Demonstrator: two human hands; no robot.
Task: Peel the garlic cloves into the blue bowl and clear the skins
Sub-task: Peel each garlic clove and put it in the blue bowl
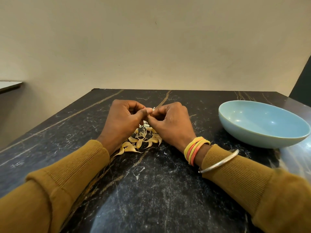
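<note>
My left hand (123,117) and my right hand (171,121) meet above the middle of the black marble table (151,182). Both pinch one garlic clove (150,111) between thumbs and fingertips; only a pale sliver of it and a bit of white skin show. Below the hands lies a pile of several unpeeled garlic cloves (141,142) with loose skin flakes among them. The blue bowl (262,122) stands to the right, apart from the hands, and its inside looks empty.
A beige wall rises just behind the table's far edge. A light-topped surface (10,85) juts in at the far left. A dark panel (303,81) stands at the far right. Small white skin specks dot the tabletop.
</note>
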